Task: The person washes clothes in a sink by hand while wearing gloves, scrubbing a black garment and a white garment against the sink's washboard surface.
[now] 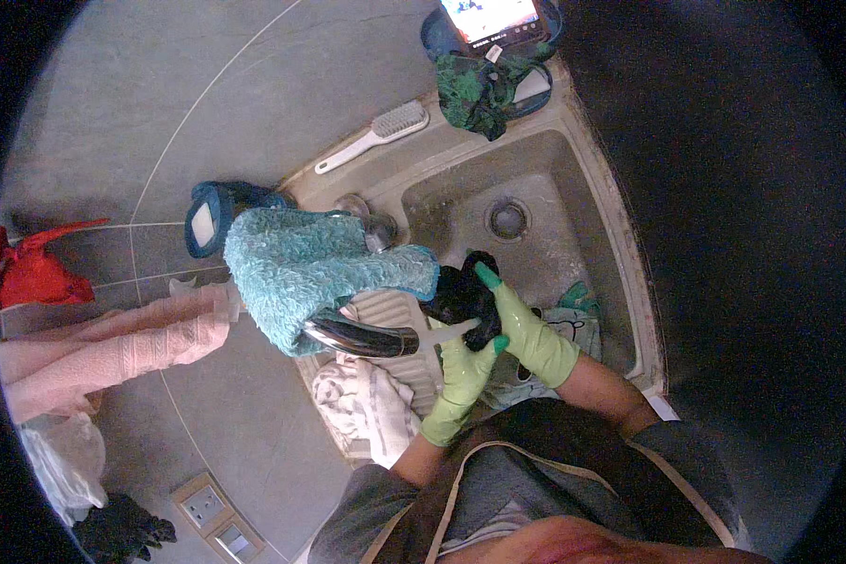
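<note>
A bunched black cloth is held between my two gloved hands, above the sink. Yellow-green rubber covers my left hand, which grips the cloth's near side. On the far right side of the cloth, my right hand has hold of it in a matching glove with darker green fingertips. Water runs from the chrome faucet spout onto the bundle. A fluffy turquoise cloth drapes over the faucet. Below my hands lies a wet pale garment in the basin.
A white scrub brush rests on the sink's ledge. Dark green fabric lies at the far corner, by a lit screen. A crumpled white cloth is on the ribbed drainboard. Pink towels hang at left.
</note>
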The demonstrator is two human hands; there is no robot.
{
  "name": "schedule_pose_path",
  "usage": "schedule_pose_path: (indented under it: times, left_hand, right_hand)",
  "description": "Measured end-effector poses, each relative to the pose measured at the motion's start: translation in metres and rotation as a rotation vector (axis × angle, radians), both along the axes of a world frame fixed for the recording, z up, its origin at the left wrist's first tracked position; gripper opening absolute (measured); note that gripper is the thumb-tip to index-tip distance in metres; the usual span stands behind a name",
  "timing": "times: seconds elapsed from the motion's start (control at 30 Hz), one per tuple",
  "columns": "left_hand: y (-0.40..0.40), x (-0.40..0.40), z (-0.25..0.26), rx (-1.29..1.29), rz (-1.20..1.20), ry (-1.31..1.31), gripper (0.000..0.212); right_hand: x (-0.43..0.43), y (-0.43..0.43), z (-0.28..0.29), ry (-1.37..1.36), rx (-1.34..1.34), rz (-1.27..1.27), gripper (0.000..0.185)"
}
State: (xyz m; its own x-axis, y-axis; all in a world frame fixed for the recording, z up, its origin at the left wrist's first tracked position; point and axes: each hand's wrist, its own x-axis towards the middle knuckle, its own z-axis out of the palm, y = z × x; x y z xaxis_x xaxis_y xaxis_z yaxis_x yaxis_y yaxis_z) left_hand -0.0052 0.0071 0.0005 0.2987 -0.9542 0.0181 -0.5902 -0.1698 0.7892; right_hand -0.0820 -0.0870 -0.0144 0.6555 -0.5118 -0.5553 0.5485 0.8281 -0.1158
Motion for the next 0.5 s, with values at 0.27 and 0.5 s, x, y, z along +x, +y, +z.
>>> schedule_pose_path:
  times: [0.27,0.5]
  left_hand:
    - [-0.026,-0.009,-0.004,-0.261,0.230,0.085,0.044]
    - [-0.022,-0.005,-0.012,-0.128,0.149,0.026,0.032]
  right_hand:
    - [0.005,0.025,0.018,0.212,-0.265,-0.149,0.039]
    - [0.007,0.025,0.000,0.226,-0.138,-0.270,0.021]
